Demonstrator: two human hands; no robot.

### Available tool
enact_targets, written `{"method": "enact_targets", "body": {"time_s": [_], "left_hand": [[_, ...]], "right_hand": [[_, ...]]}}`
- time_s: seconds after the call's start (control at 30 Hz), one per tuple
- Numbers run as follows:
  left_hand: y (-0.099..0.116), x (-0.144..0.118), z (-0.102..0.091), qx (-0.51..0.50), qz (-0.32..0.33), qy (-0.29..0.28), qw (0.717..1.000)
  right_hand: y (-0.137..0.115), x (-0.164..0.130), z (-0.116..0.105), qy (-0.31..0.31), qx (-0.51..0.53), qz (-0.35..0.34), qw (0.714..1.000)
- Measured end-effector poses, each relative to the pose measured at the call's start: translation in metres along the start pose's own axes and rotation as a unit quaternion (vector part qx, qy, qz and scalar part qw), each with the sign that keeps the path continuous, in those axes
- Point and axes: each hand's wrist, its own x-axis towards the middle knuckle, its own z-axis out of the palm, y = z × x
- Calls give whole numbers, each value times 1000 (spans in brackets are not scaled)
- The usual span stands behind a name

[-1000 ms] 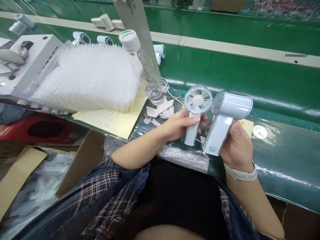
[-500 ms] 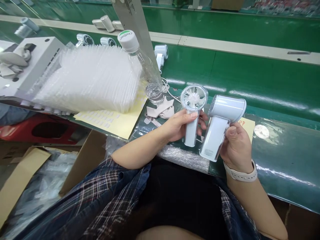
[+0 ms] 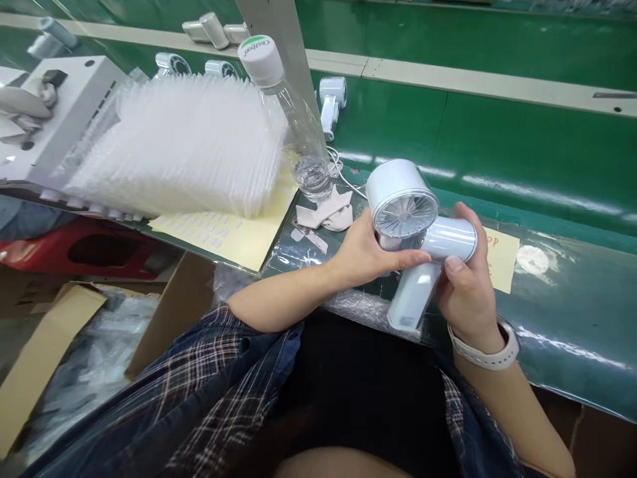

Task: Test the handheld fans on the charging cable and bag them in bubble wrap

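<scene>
Far out to the left of the left hand, a white metal machine housing [image 3: 64,106] sits at the desk's edge. Between it and the hand lies a wide stack of clear ribbed plastic trays [image 3: 184,143], resting partly on a pale yellow sheet of small white labels [image 3: 233,236]. Below that, off the desk, an open brown cardboard box [image 3: 74,358] holds plastic-wrapped goods. Just up and left of the left hand a clear plastic water bottle with a white cap [image 3: 293,119] leans against a grey upright post [image 3: 279,40], with scraps of peeled white backing paper [image 3: 326,216] beside its base.

The left hand [image 3: 365,255] is closed around the handle of a white handheld fan with a round grille [image 3: 401,202], thumb stretched across the front; the grille faces the camera. Touching it on the right, the right hand [image 3: 465,285] grips a second white handheld fan with a cylindrical head [image 3: 432,262], its handle pointing down toward the lap, fingers wrapped over the head. The two fans are pressed together above the green desk [image 3: 547,166], near its front edge. A white wristband [image 3: 485,355] circles the right wrist. Just right of that hand a yellow paper note [image 3: 500,255] lies under clear film. Beyond the hands, another white fan [image 3: 331,99] lies on the green surface.
</scene>
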Motion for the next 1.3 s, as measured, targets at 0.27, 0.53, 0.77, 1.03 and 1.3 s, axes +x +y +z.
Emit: {"method": "enact_targets", "body": {"time_s": [0.27,0.53,0.77,1.03,1.3], "left_hand": [[-4,2,-3,71,-23,-13,997],[-3,-2,-1,141,-19,-19,990],[-3,0,-4,124,-17,-1,992],[-4,3,-3,67,-23,14,997],[-2,19,-8,-214,-107,-42,970]], "right_hand": [[-7,2,-15,-58,31,66,996],[-3,3,-19,-50,12,59,997],[-5,2,-14,-49,9,48,998],[-4,4,-9,-37,56,77,995],[-7,10,-3,-38,149,163,974]]}}
